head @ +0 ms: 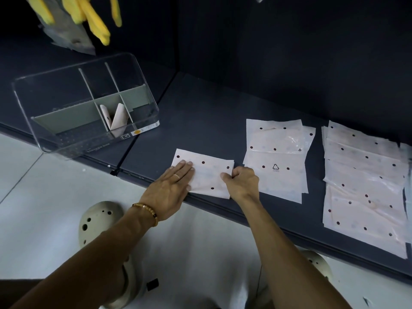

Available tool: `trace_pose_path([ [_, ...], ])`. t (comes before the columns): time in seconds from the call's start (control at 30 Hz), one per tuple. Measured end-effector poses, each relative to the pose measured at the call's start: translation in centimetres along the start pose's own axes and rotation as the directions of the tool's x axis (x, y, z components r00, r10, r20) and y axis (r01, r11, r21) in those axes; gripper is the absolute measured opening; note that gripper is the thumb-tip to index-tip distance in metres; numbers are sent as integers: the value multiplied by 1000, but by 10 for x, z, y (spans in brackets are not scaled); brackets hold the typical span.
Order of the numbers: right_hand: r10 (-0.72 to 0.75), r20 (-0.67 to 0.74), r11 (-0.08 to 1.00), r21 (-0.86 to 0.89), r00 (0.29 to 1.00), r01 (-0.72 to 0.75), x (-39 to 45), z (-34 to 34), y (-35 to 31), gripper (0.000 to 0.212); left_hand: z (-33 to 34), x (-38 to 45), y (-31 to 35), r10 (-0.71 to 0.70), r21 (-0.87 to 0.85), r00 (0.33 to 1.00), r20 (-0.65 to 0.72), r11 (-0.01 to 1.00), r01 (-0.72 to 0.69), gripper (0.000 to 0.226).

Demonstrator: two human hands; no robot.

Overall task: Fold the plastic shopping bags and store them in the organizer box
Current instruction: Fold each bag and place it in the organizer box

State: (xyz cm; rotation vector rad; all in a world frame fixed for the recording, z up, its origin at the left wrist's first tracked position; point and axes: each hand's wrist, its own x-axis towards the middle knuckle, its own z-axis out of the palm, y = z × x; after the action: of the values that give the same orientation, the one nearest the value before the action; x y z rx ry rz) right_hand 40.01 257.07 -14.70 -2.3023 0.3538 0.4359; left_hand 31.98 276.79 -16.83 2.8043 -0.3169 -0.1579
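At the near edge of the dark counter (pixel 200 112) lies a half-folded plastic bag (pixel 207 172), white with dark dots, a small rectangle just left of a flat stack of bags (pixel 278 157) waiting their turn; a second, larger stack (pixel 363 186) lies further right. The left hand (pixel 169 192) lies flat on the bag's left part with fingers straight, pressing it down, while the right hand (pixel 242 181) pinches the bag's right edge between thumb and curled fingers. The step in hand looks like a fold across the width: the next move probably calls for lifting that right edge over toward the left while the flat hand pins the rest, then creasing it. The clear organizer box (pixel 87 103), well apart at the far left, already holds two folded bags (pixel 114 118) standing in a middle compartment.
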Motion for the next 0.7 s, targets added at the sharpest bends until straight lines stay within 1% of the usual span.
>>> trace_pose_path([
  [0.1, -6, -11, 1000, -23, 1000, 6, -3, 0, -3, 26, 0, 3, -2, 9, 6, 1000, 11, 1000, -9, 54],
  [0.13, -11, -26, 1000, -11, 1000, 10, -7, 0, -5, 23, 0, 4, -3, 10, 13, 1000, 14, 1000, -10, 54],
  [0.17, -42, -71, 999, -36, 997, 39, -12, 0, -7, 22, 1, 4, -2, 6, 18, 1000, 13, 1000, -7, 55],
  [0.2, -143, -148, 981, -151, 979, 121, -18, 1, -6, 25, 2, 4, -2, 1, 20, 1000, 12, 1000, -1, 55],
  [0.23, -304, -205, 920, -316, 931, 231, -24, 3, -4, 32, 1, 4, -1, -2, 19, 1000, 11, 1000, 2, 56],
  [0.27, -467, -211, 824, -457, 859, 336, -31, 8, -1, 39, 1, 4, 0, -3, 15, 1000, 7, 1000, 3, 56],
  [0.3, -600, -187, 730, -526, 777, 437, -38, 14, 0, 43, 1, 4, 1, -4, 10, 1000, -2, 1000, 4, 55],
  [0.33, -677, -122, 657, -545, 726, 521, -43, 23, -1, 44, 1, 3, 2, -4, 7, 1000, -12, 1000, 4, 55],
  [0.37, -705, -27, 610, -533, 709, 586, -46, 33, -1, 47, 1, 3, 3, -2, 12, 1000, -14, 1000, 2, 54],
  [0.4, -697, 74, 588, -510, 713, 628, -48, 42, -2, 51, 0, 2, 3, 0, 24, 1000, -10, 1000, 0, 54],
  [0.43, -670, 160, 584, -488, 725, 648, -49, 50, -3, 56, 1, 2, 2, 3, 33, 1000, -4, 999, -3, 55],
  [0.47, -643, 215, 588, -477, 735, 654, -48, 57, -4, 61, 3, 2, 2, 5, 33, 1000, 0, 999, -5, 57],
  [0.53, -606, 260, 578, -506, 752, 640, -45, 65, -1, 68, 4, 2, 0, 5, 21, 1000, 3, 1000, -5, 62],
  [0.57, -605, 268, 564, -520, 750, 642, -44, 65, 2, 68, 4, 2, 0, 9, 22, 1000, 2, 1000, -9, 63],
  [0.7, -649, 319, 476, -538, 691, 696, -36, 39, 25, 55, 1, 2, -1, 9, 1, 1000, -22, 1000, -9, 55],
])
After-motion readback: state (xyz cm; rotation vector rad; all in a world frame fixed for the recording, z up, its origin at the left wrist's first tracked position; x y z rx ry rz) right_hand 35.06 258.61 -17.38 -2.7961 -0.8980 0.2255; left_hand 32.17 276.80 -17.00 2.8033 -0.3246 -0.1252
